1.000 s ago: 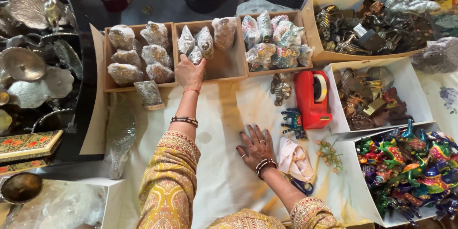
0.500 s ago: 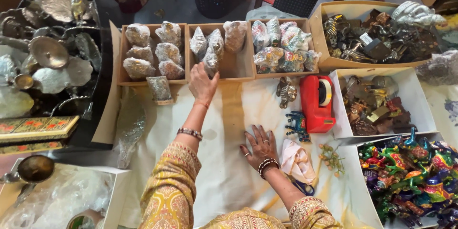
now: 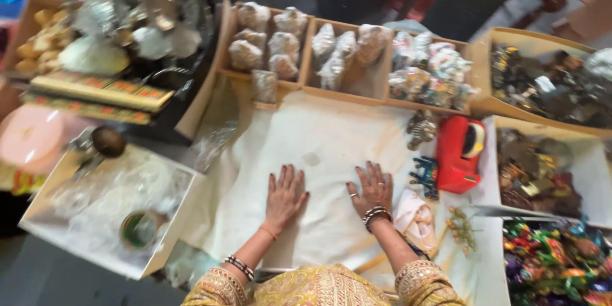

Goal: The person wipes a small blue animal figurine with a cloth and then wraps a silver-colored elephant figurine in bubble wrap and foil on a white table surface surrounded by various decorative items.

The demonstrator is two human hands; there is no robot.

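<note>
My left hand (image 3: 284, 196) lies flat on the white cloth (image 3: 319, 146), fingers spread, holding nothing. My right hand (image 3: 371, 189) rests palm down just beside it, also with nothing in it, with bangles at the wrist. Both sleeves are yellow with embroidery. Beyond my hands stand cardboard trays (image 3: 347, 92) of items wrapped in clear plastic (image 3: 331, 54). A red tape dispenser (image 3: 460, 153) sits to the right of my right hand. A small wrapped packet (image 3: 415, 219) lies by my right wrist.
A white box (image 3: 108, 204) with plastic bags and a roll of tape (image 3: 139, 229) is at the left. Silver metal dishes (image 3: 140, 19) pile at the back left. Boxes of dark trinkets (image 3: 548, 89) and colourful wrapped pieces (image 3: 554, 261) fill the right side.
My left hand has drawn back from the cardboard tray and now lies flat on the cloth beside the right hand. The view has swung to the left and is blurred.
</note>
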